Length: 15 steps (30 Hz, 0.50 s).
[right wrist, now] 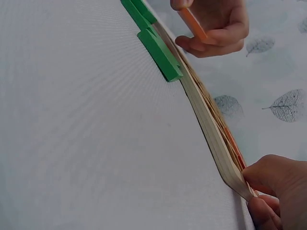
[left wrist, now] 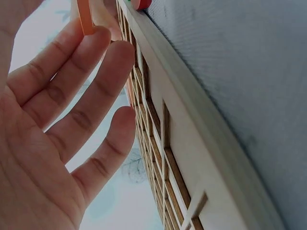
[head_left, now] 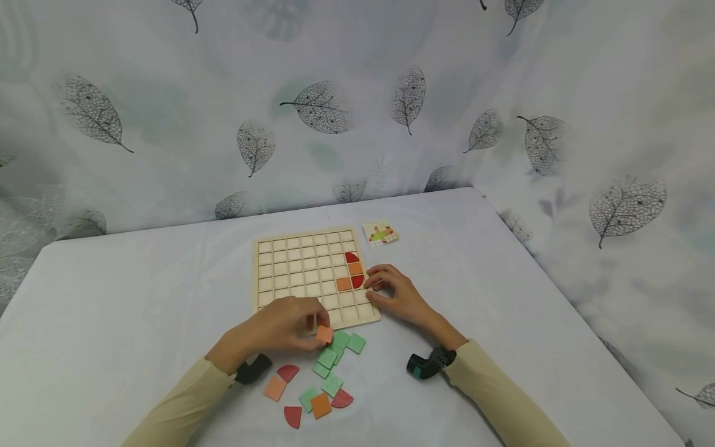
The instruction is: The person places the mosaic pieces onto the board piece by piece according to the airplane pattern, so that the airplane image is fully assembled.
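My left hand (head_left: 287, 323) pinches an orange square tile (head_left: 324, 334) between thumb and fingertips, over the near edge of a wooden grid board (head_left: 298, 273). The left wrist view shows the tile (left wrist: 85, 17) edge-on, with the other fingers spread beside the board. At the board's right edge, my right hand (head_left: 399, 297) grips the rim, thumb against it and fingers curled at its side, as the right wrist view shows. Near that hand, two red quarter-circle tiles (head_left: 357, 282) and two orange square tiles (head_left: 343, 284) sit in the grid's cells.
Several green square tiles (head_left: 328, 357) lie in front of the board, some overlapping. Closer to me are red quarter-circles (head_left: 293, 416) and orange squares (head_left: 275, 388). A small pattern card (head_left: 380, 234) lies behind the board's right corner. White cloth (head_left: 139, 298) covers the table.
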{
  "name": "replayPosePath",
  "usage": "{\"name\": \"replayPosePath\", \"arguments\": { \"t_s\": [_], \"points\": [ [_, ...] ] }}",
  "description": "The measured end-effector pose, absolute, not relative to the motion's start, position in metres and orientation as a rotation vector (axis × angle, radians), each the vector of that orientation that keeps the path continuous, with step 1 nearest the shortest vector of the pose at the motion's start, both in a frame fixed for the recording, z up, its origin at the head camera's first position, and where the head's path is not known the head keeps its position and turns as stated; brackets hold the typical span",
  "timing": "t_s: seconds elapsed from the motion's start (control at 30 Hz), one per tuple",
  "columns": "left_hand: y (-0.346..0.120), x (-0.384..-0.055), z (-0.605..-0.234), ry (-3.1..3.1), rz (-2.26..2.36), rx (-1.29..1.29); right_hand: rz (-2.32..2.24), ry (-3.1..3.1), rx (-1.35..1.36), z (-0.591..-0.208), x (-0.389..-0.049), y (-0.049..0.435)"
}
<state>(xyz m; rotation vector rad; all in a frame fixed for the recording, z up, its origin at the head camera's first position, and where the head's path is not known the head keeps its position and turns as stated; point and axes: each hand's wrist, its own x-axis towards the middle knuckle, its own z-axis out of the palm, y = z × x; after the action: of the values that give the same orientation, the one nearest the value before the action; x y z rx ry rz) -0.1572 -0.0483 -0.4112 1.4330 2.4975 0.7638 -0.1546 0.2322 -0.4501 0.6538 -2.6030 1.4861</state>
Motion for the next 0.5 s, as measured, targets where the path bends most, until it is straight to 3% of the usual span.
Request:
{"name": "replayPosePath", "arguments": {
  "t_s": [0.2,0.5],
  "points": [
    [-0.041,-0.161,-0.411,2.549,0.831,1.388,1.477,-2.605,0.675,-0.425,-0.144,0.227],
    [-0.033,-0.165,-0.408,2.590,0.881,1.288,1.486,-2.609,0.664,-0.423,-0.143,0.227]
  ]
}}
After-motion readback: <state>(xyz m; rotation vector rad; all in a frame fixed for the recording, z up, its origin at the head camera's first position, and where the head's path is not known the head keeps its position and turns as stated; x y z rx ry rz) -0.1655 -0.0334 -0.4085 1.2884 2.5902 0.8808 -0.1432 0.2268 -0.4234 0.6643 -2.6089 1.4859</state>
